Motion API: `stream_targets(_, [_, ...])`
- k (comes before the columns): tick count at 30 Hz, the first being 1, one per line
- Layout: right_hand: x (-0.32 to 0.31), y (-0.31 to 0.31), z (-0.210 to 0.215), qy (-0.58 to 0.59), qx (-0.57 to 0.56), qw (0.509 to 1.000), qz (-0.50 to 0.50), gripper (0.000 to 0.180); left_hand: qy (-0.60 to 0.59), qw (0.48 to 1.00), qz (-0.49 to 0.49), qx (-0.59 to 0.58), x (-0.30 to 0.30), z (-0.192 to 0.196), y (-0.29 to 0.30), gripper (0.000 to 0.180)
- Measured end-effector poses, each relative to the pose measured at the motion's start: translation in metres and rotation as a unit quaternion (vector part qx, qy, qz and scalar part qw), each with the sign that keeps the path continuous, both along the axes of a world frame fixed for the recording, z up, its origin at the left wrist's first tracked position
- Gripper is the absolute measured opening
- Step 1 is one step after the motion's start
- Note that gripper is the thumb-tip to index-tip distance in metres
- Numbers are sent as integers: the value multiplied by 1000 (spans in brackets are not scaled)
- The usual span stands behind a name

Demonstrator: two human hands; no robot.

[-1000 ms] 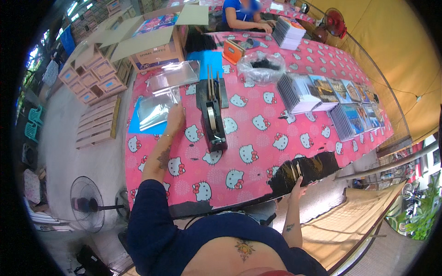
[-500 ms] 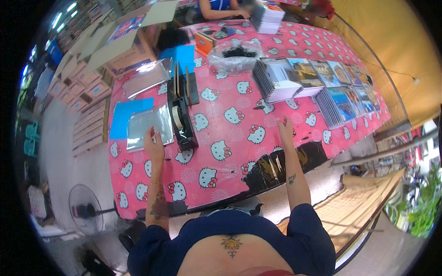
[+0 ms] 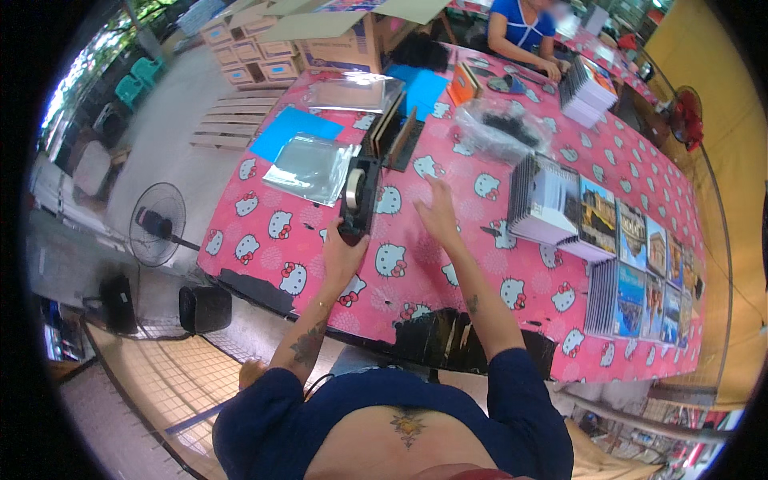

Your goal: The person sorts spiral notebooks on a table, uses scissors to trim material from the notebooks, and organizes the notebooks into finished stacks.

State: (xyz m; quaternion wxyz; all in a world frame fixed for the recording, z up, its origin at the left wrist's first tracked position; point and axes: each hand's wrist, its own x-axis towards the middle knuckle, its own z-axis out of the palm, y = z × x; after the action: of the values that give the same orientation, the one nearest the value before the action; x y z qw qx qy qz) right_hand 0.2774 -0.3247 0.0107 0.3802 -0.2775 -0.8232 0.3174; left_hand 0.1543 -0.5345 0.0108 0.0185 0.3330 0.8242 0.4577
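My left hand (image 3: 344, 252) has its thumb and fingers on either side of the near end of a black tape dispenser (image 3: 364, 212), which carries a roll of clear tape (image 3: 353, 190). Over the tablecloth, to the right of the dispenser, my right hand (image 3: 438, 214) is empty with its fingers spread. A stack of clear plastic sleeves (image 3: 310, 170) lies left of the dispenser, partly over a blue sheet (image 3: 292, 132). Just beyond the dispenser stands a dark holder with upright boards (image 3: 390, 132).
Stacks of spiral-bound books (image 3: 544, 196) cover the table's right side. A crumpled plastic bag (image 3: 500, 132) with black pieces lies farther back. Across the table, a person in blue (image 3: 520, 32) reaches toward another book stack (image 3: 588, 92). An open carton (image 3: 344, 48) stands at the far left.
My view has swung left. My left hand has moved from the plastic sleeves to the tape dispenser's near end. My right hand has come closer to the dispenser, its fingers spreading.
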Motion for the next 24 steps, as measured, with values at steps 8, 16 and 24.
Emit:
stream_targets(8, [-118, 65, 11, -263, 109, 956, 68, 42, -18, 998, -34, 40, -15, 26, -28, 63])
stream_targets(16, [-80, 45, -11, -201, 137, 970, 10, 18, -34, 995, -80, 40, -46, 17, -52, 61])
stream_targets(24, [-116, 43, -7, -139, 110, 981, -82, 17, -70, 992, -68, 76, -46, 10, -18, 61])
